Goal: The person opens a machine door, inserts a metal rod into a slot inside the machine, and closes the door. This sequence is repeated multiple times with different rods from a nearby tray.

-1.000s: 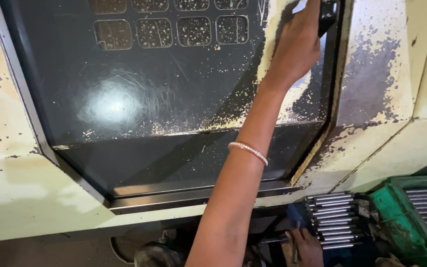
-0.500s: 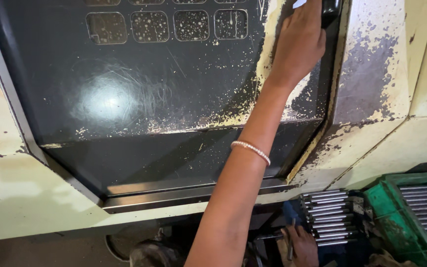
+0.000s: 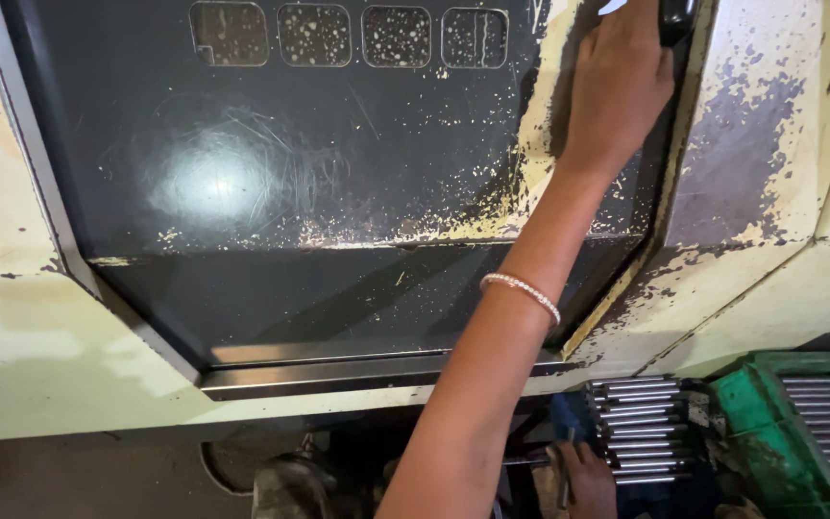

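The handle (image 3: 676, 17) is a black, rounded bar mounted upright at the right edge of the door (image 3: 338, 192), at the top of the view; only its lower end shows. The left hand (image 3: 620, 82) is closed around it from the left, fingers wrapped over the bar and the back of the hand facing the camera. A thin beaded bracelet (image 3: 521, 291) sits on that forearm, well below the wrist.

The door is a dark, flat panel (scratched, with a dull glare patch left of centre) speckled with pale flecks. Four small rounded-rectangle windows (image 3: 350, 36) run in a row along its top. Its frame (image 3: 742, 173) is cream-painted metal, chipped and worn to dark patches beside the handle.

The right hand (image 3: 583, 479) is low in view, well apart from the handle, next to a stack of bright steel rods (image 3: 638, 432); whether it grips anything cannot be told. A green plastic crate (image 3: 751, 404) holding more rods stands just beside them.
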